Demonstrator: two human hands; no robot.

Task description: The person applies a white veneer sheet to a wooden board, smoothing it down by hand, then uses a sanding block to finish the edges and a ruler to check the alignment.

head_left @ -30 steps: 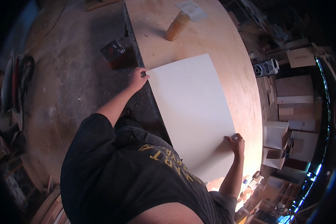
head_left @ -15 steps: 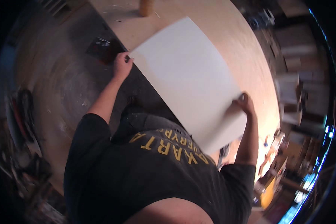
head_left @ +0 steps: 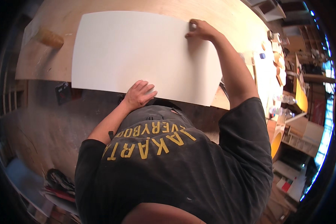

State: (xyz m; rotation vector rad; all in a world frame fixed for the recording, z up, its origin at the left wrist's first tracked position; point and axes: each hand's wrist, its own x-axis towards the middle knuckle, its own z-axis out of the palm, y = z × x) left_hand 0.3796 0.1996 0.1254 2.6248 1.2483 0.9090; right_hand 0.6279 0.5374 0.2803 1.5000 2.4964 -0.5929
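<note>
Head view: a pale plywood worktop [head_left: 138, 5] fills the far half of the scene, its near edge running left to right and curving with the lens. Below that edge lies dusty floor [head_left: 44, 127], open on the left.

On the worktop lies a large white sheet [head_left: 138, 52], flat, its long axis left to right. Its near long edge overhangs the worktop's near edge, most of all toward the right, where the near right corner sticks out over the floor. Bare worktop shows to the left of the sheet and beyond its far edge, so there is open room that way.

The sheet lies straight ahead of the person, between both arms. The left hand [head_left: 139, 94] rests at the middle of the near edge, fingers spread flat on top, pressing rather than pinching; this grip is nearer the body. The right hand [head_left: 201, 30] reaches far, to the sheet's far right corner, fingertips bent onto the edge; whether the thumb closes beneath cannot be told.

An amber bottle [head_left: 48, 37] lies on the worktop left of the sheet, apart from it. A small dark object [head_left: 62, 92] sits just under the near edge, left. Cluttered shelves [head_left: 298, 138] crowd the right side.
</note>
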